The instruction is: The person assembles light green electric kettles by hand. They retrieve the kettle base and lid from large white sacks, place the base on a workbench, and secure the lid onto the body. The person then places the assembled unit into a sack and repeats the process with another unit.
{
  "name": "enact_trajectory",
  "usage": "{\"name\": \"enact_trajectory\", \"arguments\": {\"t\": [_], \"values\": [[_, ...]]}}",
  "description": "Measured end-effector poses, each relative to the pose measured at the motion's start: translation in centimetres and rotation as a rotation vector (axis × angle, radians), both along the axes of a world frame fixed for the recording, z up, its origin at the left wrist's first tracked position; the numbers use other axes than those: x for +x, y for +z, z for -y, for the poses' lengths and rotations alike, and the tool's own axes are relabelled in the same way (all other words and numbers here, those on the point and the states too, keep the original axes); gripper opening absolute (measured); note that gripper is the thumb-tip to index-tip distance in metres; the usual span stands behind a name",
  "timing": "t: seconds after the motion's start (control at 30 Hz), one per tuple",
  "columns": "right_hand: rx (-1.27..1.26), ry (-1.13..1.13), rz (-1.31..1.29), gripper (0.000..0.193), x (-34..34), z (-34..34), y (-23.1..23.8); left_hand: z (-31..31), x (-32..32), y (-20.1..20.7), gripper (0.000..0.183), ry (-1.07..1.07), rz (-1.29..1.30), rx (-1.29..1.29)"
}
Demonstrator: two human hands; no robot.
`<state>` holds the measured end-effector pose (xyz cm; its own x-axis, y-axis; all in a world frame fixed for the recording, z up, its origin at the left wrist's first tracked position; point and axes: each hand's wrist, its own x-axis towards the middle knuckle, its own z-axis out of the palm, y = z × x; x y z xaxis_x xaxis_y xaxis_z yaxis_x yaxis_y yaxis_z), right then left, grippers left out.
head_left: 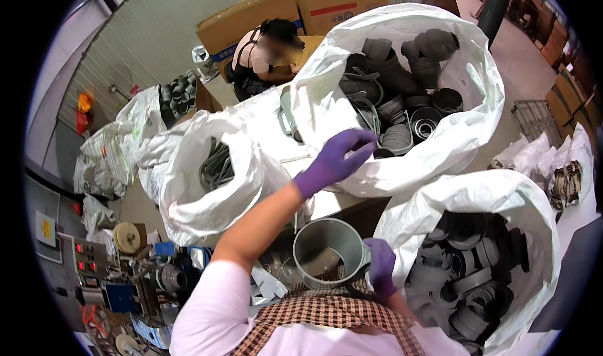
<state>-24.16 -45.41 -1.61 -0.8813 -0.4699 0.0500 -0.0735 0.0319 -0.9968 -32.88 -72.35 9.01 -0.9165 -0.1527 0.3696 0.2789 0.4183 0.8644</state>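
Observation:
My left hand point(339, 158), in a purple glove, reaches out over the near rim of a large white woven bag point(433, 20). Its fingers point at the contents, thumb and fingers apart, and nothing shows between them. Inside that bag lie dark grey ribbed pipe fittings point(392, 70) and grey rubber rings point(367, 108). Close to my body, my right hand point(381, 267), also gloved, grips the right side of a wide grey pipe fitting point(303, 255). The fitting's round mouth faces up, and part of its inside is in shadow.
At the right stands another white bag point(534, 230) with grey fittings point(468, 280). A smaller white bag point(179, 199) at the left holds grey rings point(218, 167). A co-worker point(251, 57) bends down beside cardboard boxes point(342, 7). Machinery point(125, 287) stands lower left.

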Motion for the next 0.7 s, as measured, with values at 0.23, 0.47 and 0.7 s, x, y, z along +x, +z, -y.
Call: {"name": "enact_trajectory", "arguments": {"t": [0.23,0.47,0.7], "values": [[-0.116,0.299,0.41,0.062,-3.0,-4.3,-2.9,8.7,-30.9,-19.1,0.059,0.25,0.148,-0.348],[-0.032,0.149,0.247,0.052,-2.9,-2.6,-1.7,4.4,-35.4,-24.1,0.042,0.366,0.456,-0.206],[0.067,0.326,0.238,0.033,-5.6,1.5,1.6,5.7,-18.7,-5.4,0.037,0.102,-0.28,-0.374]]}}
